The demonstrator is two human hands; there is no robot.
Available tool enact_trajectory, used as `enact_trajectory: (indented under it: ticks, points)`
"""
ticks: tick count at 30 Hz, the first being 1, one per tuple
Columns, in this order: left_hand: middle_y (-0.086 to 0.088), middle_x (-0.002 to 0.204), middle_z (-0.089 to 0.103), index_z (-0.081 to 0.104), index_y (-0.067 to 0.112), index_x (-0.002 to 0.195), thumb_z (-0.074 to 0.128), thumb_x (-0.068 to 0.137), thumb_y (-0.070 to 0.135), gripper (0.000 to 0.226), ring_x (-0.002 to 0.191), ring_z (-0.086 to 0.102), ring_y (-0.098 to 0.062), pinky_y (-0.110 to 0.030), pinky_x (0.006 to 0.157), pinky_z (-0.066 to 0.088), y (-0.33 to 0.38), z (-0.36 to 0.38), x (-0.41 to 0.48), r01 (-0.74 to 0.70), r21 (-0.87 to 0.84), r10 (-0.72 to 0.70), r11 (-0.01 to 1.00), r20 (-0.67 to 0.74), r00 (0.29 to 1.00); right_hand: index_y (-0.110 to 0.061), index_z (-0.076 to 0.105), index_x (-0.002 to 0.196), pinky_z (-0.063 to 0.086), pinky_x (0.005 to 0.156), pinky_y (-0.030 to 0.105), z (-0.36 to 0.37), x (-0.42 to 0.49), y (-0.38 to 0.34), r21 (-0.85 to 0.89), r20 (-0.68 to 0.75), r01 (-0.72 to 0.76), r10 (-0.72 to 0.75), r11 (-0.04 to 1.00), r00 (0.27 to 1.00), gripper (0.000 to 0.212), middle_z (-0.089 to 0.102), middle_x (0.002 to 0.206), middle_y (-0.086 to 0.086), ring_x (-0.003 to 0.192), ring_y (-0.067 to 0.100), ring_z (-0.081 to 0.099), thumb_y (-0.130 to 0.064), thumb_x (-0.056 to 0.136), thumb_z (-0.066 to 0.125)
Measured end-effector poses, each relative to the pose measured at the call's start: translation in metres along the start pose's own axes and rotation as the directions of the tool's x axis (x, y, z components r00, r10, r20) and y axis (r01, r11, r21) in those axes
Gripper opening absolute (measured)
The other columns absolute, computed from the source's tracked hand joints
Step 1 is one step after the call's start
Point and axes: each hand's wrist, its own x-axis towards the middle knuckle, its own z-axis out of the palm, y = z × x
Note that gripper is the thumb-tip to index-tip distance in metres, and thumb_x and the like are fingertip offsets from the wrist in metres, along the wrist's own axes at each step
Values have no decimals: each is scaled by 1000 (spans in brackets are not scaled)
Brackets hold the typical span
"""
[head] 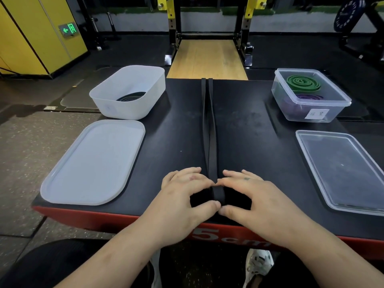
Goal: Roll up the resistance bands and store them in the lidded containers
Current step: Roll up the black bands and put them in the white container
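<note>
Both hands, left (188,196) and right (247,196), pinching the near end of the long black rubber resistance band (210,129); looks floppy and grippy, so I'd roll from here.

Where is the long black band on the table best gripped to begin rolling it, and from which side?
Grip the black band at its near end, by the table's front edge, from both sides: left hand from the left, right hand from the right. It lies flat, doubled and straight away from the person, so it should roll forward from this end.
</note>
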Motion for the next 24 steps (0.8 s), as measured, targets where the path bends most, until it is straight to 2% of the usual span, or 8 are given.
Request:
enact_trajectory:
  ticks: [2, 5, 9, 13, 16, 18, 21, 24]
  points:
    - [33, 129, 54, 66, 40, 126, 57, 90, 58, 41, 144, 17, 12, -31, 122, 14, 2, 1, 1, 1, 7, -1, 1000, -2, 1000, -61, 49, 135, 18, 126, 26, -1, -1, -1, -5, -23, 13, -13, 1000, 1000, 51, 36, 154, -36, 149, -11, 17, -60, 87, 68]
    - [34, 131, 51, 65, 40, 127, 55, 91, 59, 42, 142, 15, 18, -32, 123, 12, 5, 0, 5, 27, 19, -27, 999, 4, 1000, -57, 53, 127, 16, 122, 15, -3, 1, 0, 18, -65, 82, -81, 996, 995, 40, 52, 127, -45, 134, -25, 30, -50, 90, 69]
    - [45, 122, 47, 53, 46, 137, 57, 96, 52, 41, 129, 13, 31, -25, 121, 16, 6, -4, 3, 104, -19, -103, 994, 23, 994, -62, 51, 131, 4, 111, 0, -4, 7, 1, 41, -55, 52, -50, 998, 997, 36, 32, 134, -52, 126, -41, 1, -53, 97, 60]
    - [43, 127, 43, 48, 53, 138, 63, 92, 53, 48, 128, 10, 31, -22, 119, 17, 6, -4, 4, 113, 1, -113, 994, 20, 993, -52, 48, 145, 8, 117, 11, 1, 13, 4, 19, -89, 32, -30, 999, 996, 45, 40, 153, -26, 132, -31, 7, -53, 101, 52]
    - [46, 120, 38, 49, 51, 140, 62, 92, 53, 49, 126, 5, 34, -19, 117, 11, 5, 0, 7, 96, 40, -96, 995, 5, 995, -51, 48, 143, 16, 123, 19, 1, 11, 4, 33, -106, 47, -43, 998, 993, 43, 48, 136, -37, 127, -35, 19, -51, 100, 54]
    - [43, 122, 41, 51, 48, 138, 62, 93, 53, 47, 131, 7, 31, -21, 119, 10, 3, 0, 8, 75, 36, -75, 997, 6, 997, -60, 45, 135, 12, 126, 20, 0, 9, 4, 44, -91, 70, -65, 997, 994, 42, 51, 128, -41, 129, -34, 24, -52, 96, 59]
    - [46, 123, 39, 52, 49, 135, 63, 91, 55, 45, 131, 8, 28, -14, 112, 10, 1, 0, 8, 96, 10, -96, 995, 15, 995, -74, 36, 126, 7, 128, 25, 0, 8, 3, 10, -52, 53, -53, 999, 997, 47, 36, 146, -40, 147, -16, 11, -54, 94, 64]
    - [33, 147, 35, 49, 55, 136, 62, 88, 63, 51, 145, 14, 4, -16, 109, 13, 1, 0, 8, 164, 13, -164, 986, 26, 986, -71, 37, 131, 18, 128, 34, 1, 11, 1, 10, -69, 29, -29, 1000, 997, 51, 33, 155, -36, 152, -4, 9, -50, 95, 66]
